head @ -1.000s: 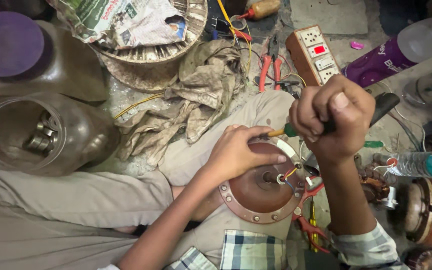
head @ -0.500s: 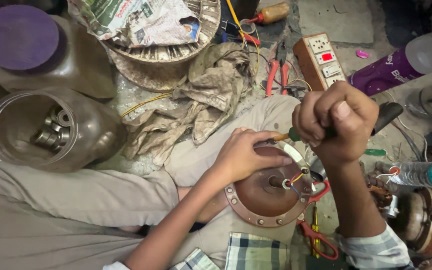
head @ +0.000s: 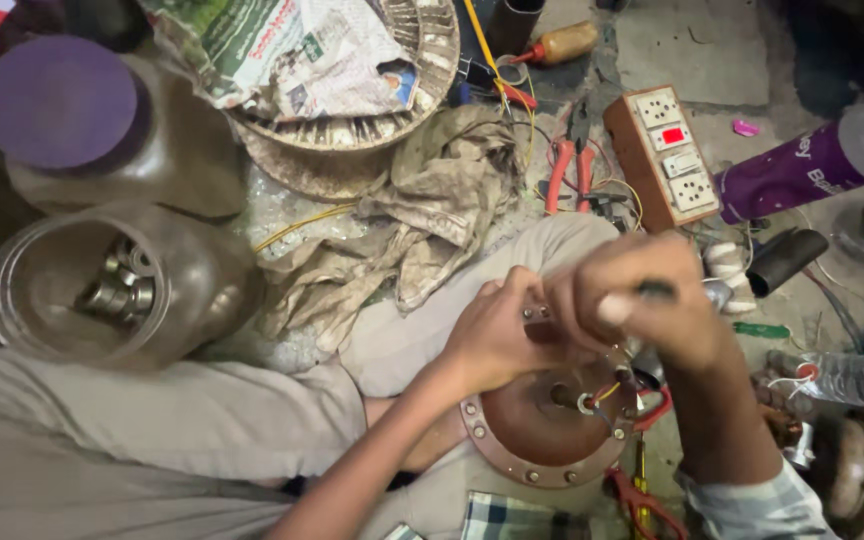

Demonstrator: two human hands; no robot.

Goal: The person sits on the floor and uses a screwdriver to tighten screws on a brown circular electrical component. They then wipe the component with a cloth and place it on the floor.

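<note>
Fingers: on my left hand (head: 497,335) they curl down onto the far rim of the motor cover (head: 552,420); on my right hand (head: 652,310) they wrap tight around a tool handle (head: 652,290), blurred.
Hand pose: both forearms rise from the lower edge, hands touching over my lap.
Motor cover: round, brown, lying flat on my thigh, stub shaft and coloured wires (head: 607,395) facing up.
Tool axis: cannot tell, too smeared.
Containers: open jar (head: 102,290) on its side holds metal rings; lidded jar (head: 82,120) closed; basket (head: 352,130) holds newspaper.
</note>
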